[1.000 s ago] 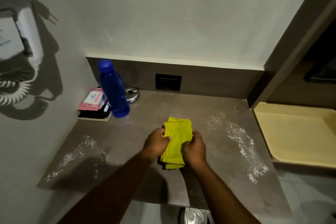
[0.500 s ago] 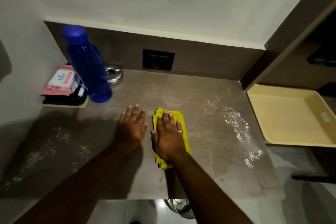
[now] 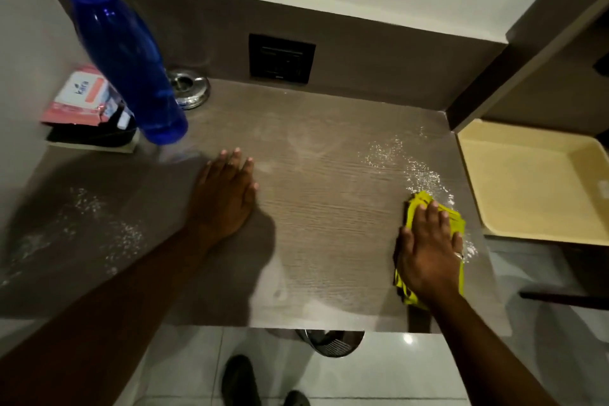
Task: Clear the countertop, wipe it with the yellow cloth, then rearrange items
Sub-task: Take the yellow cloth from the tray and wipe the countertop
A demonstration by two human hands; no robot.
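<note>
The right hand [image 3: 428,250] lies flat, fingers straight, on the folded cloth [image 3: 456,224] at the right of the frame, pressing it onto the counter [image 3: 329,224] at the lower end of the white powder [image 3: 405,161] scattered there. The flat palm spreads pressure over the whole pad, which suits a wiping stroke. The left hand [image 3: 224,198] rests open on bare counter near the middle of the frame, holding nothing, probably as a brace while the person leans in.

The bottle [image 3: 128,53], a pink packet [image 3: 79,95] on a black tray [image 3: 89,135] and a metal ashtray [image 3: 189,89] sit together in the upper left corner, out of the cloth's way; more powder [image 3: 95,221] lies at lower left, unwiped. A yellow tray [image 3: 534,181] sits off the right edge.

Half a second ago the cloth and right hand were at the centre, just beside the left hand; they have since slid right into the powder, while the left hand has stayed put.
</note>
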